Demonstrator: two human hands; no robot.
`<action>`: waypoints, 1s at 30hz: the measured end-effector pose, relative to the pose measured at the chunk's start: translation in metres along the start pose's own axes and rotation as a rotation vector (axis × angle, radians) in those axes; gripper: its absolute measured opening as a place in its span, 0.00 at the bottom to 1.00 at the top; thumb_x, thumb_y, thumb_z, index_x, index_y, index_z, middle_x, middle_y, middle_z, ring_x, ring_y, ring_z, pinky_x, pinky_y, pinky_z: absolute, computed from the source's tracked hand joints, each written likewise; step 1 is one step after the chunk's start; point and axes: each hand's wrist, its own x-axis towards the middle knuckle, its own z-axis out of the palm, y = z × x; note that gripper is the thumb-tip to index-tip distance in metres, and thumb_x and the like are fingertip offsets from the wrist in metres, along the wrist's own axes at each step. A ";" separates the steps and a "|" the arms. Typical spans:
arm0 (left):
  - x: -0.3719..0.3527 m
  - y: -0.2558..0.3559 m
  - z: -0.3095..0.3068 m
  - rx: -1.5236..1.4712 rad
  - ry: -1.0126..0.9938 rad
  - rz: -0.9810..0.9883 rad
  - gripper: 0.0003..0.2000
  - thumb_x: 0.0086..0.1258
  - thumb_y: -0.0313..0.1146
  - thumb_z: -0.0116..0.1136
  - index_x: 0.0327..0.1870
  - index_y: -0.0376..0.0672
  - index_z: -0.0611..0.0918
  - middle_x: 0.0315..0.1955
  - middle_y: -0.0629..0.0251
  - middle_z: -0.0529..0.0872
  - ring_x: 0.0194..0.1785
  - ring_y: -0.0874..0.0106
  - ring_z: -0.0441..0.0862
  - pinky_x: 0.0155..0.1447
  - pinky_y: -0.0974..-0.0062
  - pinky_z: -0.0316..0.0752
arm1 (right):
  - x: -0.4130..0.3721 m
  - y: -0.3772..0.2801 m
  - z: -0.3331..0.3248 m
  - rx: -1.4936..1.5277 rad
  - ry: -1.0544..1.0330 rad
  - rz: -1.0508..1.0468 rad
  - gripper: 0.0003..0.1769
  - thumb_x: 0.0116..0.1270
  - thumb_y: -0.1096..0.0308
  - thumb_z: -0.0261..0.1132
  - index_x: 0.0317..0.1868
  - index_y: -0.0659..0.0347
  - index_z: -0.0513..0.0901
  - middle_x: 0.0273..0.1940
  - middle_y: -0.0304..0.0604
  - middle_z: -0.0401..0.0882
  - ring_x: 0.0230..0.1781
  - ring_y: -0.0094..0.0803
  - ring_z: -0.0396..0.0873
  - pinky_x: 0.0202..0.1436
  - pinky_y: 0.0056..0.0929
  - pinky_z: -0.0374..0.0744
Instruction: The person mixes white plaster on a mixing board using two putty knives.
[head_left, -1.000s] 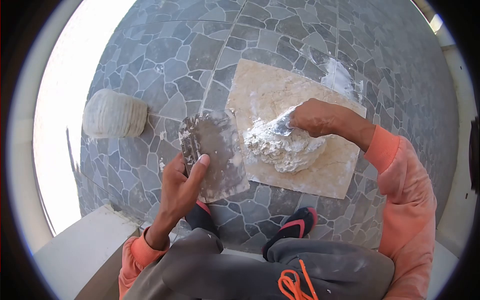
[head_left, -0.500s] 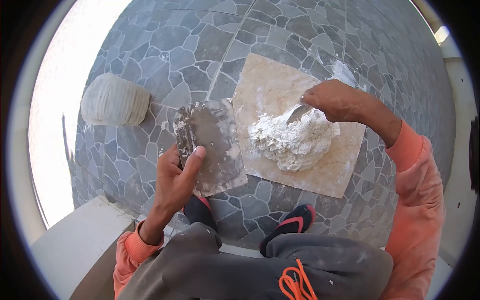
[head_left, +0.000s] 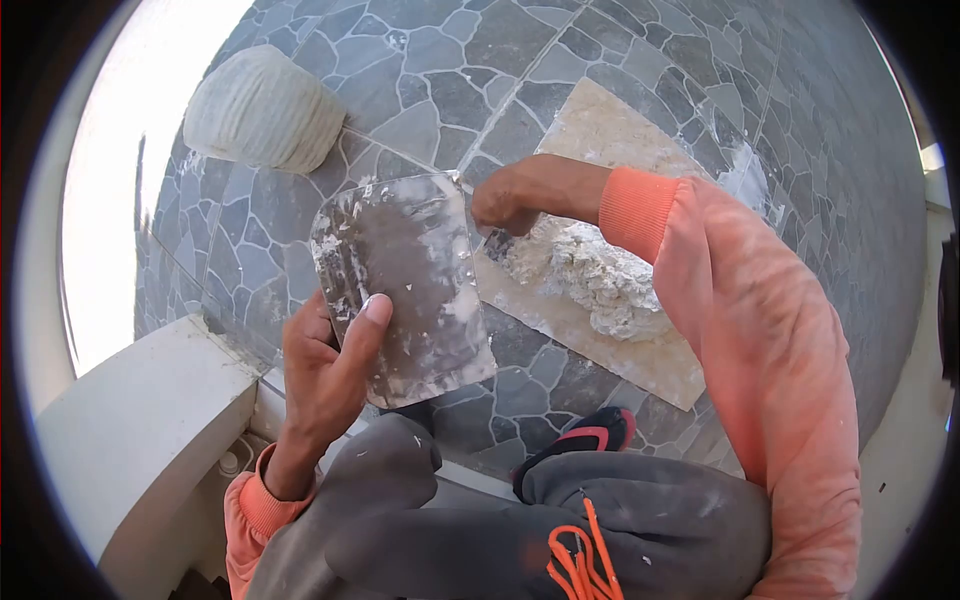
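My left hand [head_left: 325, 365] grips the near left edge of a flat, plaster-smeared plate [head_left: 415, 285], its thumb lying on top. My right hand [head_left: 510, 200] is closed just beyond the plate's right edge, knuckles up. It holds a putty knife, whose blade is mostly hidden beneath the hand now. Below and right of that hand, a mound of white, lumpy plaster [head_left: 610, 275] sits on a beige tile-like board [head_left: 610, 120]. My right forearm and sleeve cover part of the mound and board.
A whitish, ribbed rounded container or bundle [head_left: 265, 110] stands at the upper left. White powder marks the grey stone-patterned floor [head_left: 400, 60] at right. A pale ledge [head_left: 150, 430] runs along the lower left. My sandalled foot [head_left: 590, 440] is close to the board.
My right hand has moved left from the far side of the plaster mound to the plate's right edge. The plate remains in my left hand, and the view has shifted.
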 end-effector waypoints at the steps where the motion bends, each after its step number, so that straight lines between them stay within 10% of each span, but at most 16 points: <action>1: -0.002 0.000 0.000 -0.001 0.014 0.004 0.13 0.77 0.33 0.55 0.52 0.32 0.80 0.36 0.70 0.85 0.36 0.84 0.77 0.41 0.83 0.73 | -0.007 -0.005 0.009 0.039 0.028 -0.049 0.14 0.57 0.73 0.64 0.45 0.59 0.85 0.43 0.47 0.86 0.43 0.48 0.84 0.39 0.43 0.81; 7: -0.004 0.000 0.005 0.042 0.024 0.008 0.11 0.77 0.34 0.56 0.47 0.33 0.80 0.29 0.76 0.81 0.32 0.87 0.72 0.36 0.84 0.68 | -0.026 -0.010 -0.004 -0.099 -0.305 -0.006 0.16 0.54 0.77 0.63 0.45 0.63 0.85 0.38 0.54 0.85 0.40 0.52 0.83 0.41 0.48 0.80; 17: 0.017 0.007 0.032 0.091 -0.106 0.064 0.11 0.76 0.35 0.56 0.45 0.34 0.80 0.26 0.78 0.78 0.30 0.87 0.69 0.33 0.83 0.64 | -0.204 -0.023 0.069 -0.159 0.265 -0.048 0.06 0.61 0.75 0.62 0.39 0.61 0.83 0.37 0.42 0.82 0.44 0.39 0.81 0.51 0.36 0.76; 30: 0.027 0.008 0.042 0.068 -0.192 0.107 0.13 0.77 0.35 0.55 0.48 0.32 0.80 0.29 0.75 0.82 0.32 0.87 0.73 0.35 0.84 0.69 | -0.264 -0.007 0.081 0.029 0.652 0.286 0.21 0.54 0.86 0.61 0.49 0.63 0.83 0.40 0.48 0.84 0.44 0.48 0.82 0.48 0.41 0.80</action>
